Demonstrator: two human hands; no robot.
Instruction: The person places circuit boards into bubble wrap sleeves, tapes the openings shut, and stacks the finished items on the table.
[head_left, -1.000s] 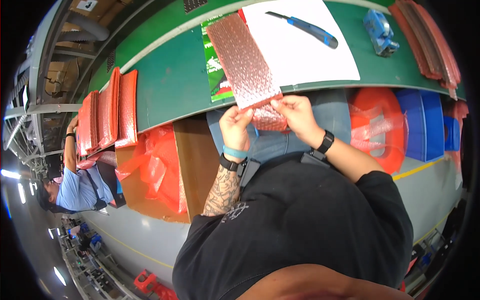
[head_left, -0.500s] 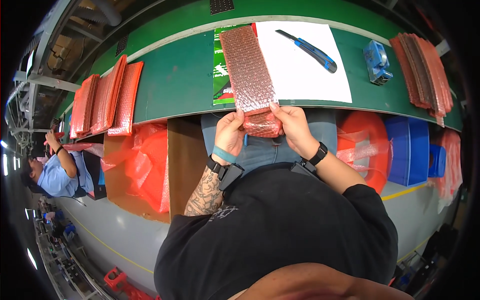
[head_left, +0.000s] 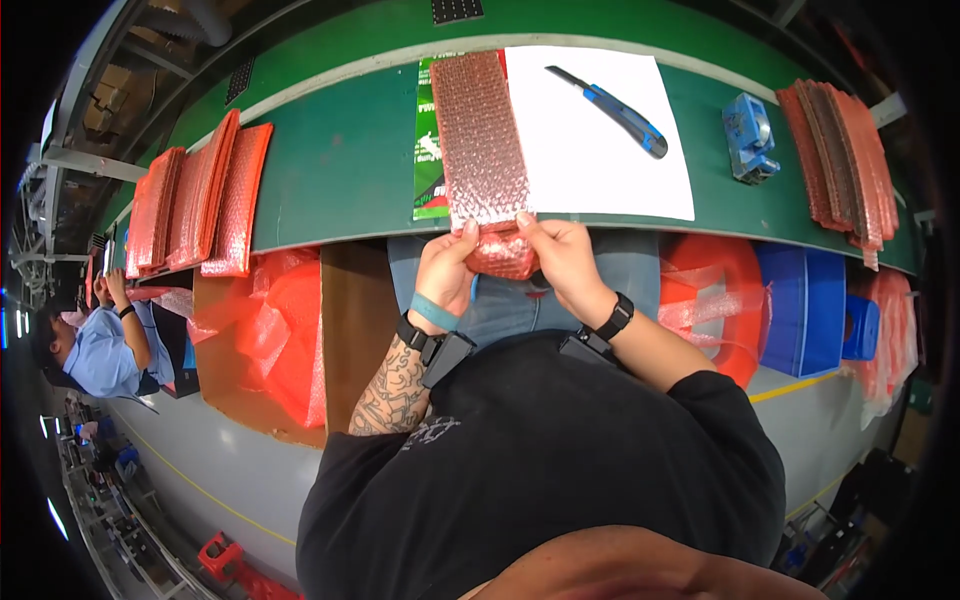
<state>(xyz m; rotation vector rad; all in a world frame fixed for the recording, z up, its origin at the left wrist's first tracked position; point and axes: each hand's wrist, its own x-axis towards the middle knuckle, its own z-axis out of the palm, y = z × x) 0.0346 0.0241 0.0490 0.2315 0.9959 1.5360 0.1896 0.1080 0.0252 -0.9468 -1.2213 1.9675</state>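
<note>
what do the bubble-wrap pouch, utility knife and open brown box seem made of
Bubble-wrap pouch: glossy plastic film, from bubble rows and glints. Utility knife: likely smooth plastic handle, blue and black; blade unclear. Brown box: apparently cardboard, matte panels.

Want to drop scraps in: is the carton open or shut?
Open: the carton has no lid across it, and loose red bubble wrap shows inside.

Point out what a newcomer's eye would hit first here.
Probably the long red bubble-wrap piece, reaching over the green workbench's near edge, its end held between the left hand and right hand. Then the blue-and-black utility knife, on the white sheet to the right.
</note>
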